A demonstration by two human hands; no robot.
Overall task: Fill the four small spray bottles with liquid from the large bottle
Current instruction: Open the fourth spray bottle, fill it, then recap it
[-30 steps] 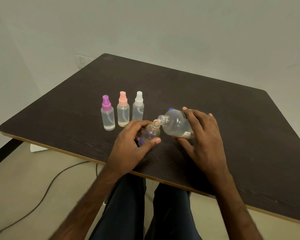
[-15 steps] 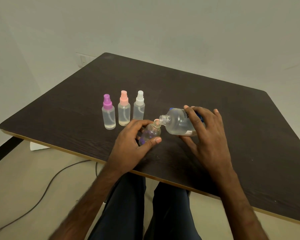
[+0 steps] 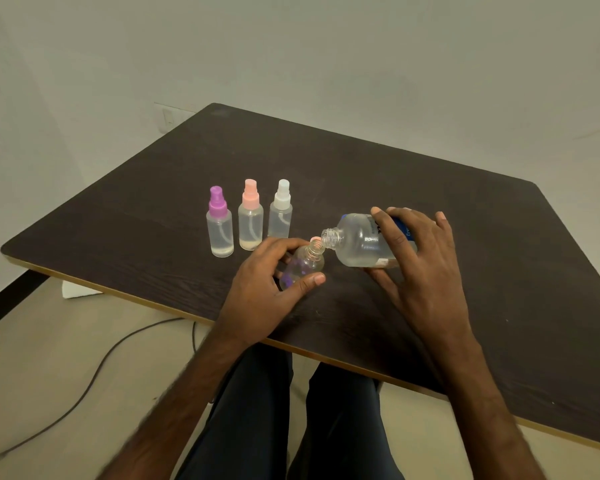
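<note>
Large bottle (image 3: 359, 245), uncapped and tipped on its side, is held over the worktop (image 3: 361, 174) near its front edge by the right grip (image 3: 423, 268), whose fingers curl over it. Its mouth sits right at the neck of the open small spray bottle (image 3: 303, 266), tilted and clasped by the left grip (image 3: 260, 292). Just behind, upright in a row, stand the purple-capped bottle (image 3: 219, 233), pink-capped bottle (image 3: 250, 226) and white-capped bottle (image 3: 280, 220).

Dark table (image 3: 430, 237) – grey cable (image 3: 94, 379) on floor; white wall socket (image 3: 168, 116).
</note>
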